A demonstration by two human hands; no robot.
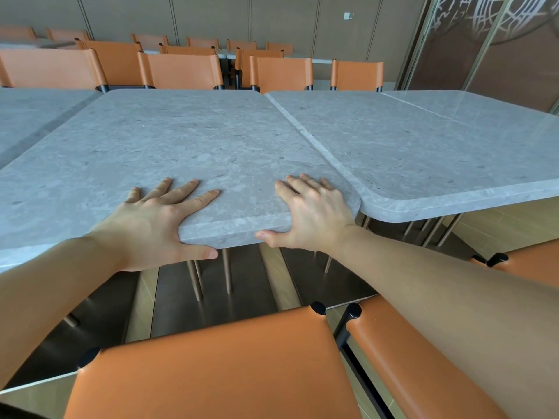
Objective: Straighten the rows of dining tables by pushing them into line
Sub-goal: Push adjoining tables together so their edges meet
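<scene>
A grey stone-topped dining table [181, 140] fills the middle of the head view. My left hand [157, 219] grips its near edge, fingers spread flat on top and thumb under the rim. My right hand [311, 213] holds the same edge near the right front corner, fingers on top and thumb along the rim. A second grey table [423, 146] stands to the right, side by side with the first. Its near edge sits farther from me than the first table's, so the first table juts out toward me.
Two orange chair backs [217, 367] [408, 358] stand right below me, close to the table edge. Another grey table [27, 116] lies at the left across a gap. A row of orange chairs [181, 71] lines the far side. A patterned partition [490, 40] stands at right.
</scene>
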